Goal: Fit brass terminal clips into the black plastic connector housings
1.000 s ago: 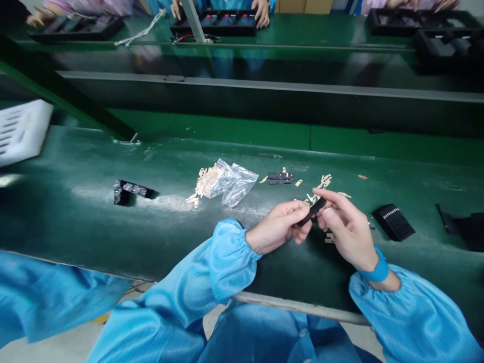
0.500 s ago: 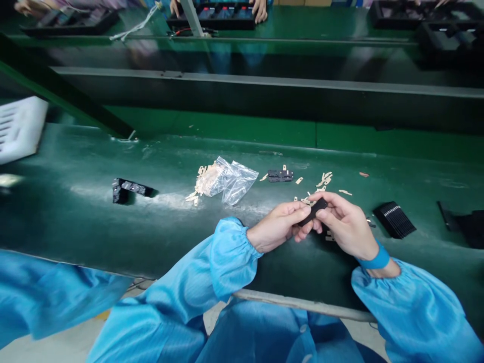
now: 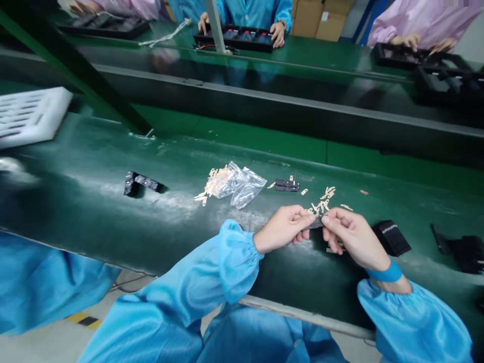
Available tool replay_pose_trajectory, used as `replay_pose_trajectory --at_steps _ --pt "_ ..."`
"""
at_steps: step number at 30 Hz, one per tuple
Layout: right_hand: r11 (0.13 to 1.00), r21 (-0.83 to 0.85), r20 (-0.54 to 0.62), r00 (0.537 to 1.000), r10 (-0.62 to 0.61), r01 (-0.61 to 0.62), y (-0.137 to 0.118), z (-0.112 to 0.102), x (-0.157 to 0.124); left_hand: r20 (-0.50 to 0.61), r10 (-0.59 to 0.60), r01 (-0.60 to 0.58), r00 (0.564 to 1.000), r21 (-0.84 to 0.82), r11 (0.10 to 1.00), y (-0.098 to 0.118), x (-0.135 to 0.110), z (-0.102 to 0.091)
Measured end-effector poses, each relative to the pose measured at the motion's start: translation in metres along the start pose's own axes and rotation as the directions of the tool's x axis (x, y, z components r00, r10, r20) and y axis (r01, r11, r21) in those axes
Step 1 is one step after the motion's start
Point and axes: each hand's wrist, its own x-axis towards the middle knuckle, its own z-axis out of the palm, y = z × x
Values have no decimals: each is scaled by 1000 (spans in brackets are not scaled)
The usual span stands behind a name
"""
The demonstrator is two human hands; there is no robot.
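Observation:
My left hand (image 3: 284,228) and my right hand (image 3: 351,237) meet above the dark green belt (image 3: 94,212), both pinching one small black strip (image 3: 316,223) between their fingertips. Only a short piece of the strip shows between the fingers. Just beyond the hands lie scattered small tan metal clips (image 3: 323,200). Both arms wear blue sleeves, and the right wrist has a blue band.
A clear plastic bag (image 3: 238,184) spills tan clips at centre. Black parts lie at left (image 3: 140,183), at centre back (image 3: 286,185), and in a fanned stack (image 3: 391,237) at right. A white foam tray (image 3: 30,116) sits far left. Other people's hands work on black trays (image 3: 242,36) across the line.
The black strip was tilted up in my hands; now it lies level, mostly hidden between my fingertips. My hands have closed together. The camera has tipped up, showing more of the far side.

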Motion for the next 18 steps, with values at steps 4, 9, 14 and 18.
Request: replay_pose_trajectory --at_steps 4,9,14,18 --pt "987 157 -37 998 47 -41 -5 -10 7 -119 4 -8 993 -33 999 -2 4 1" --pt "888 356 -450 886 -110 291 -13 -15 17 -149 -5 -8 989 -85 996 -4 5 -1" --pt "993 82 -127 990 -68 79 -5 11 8 -140 12 -23 990 -77 997 -5 4 -2" --pt "994 21 -119 988 -101 105 -5 20 0 -153 20 -29 988 -54 998 -3 3 -3"
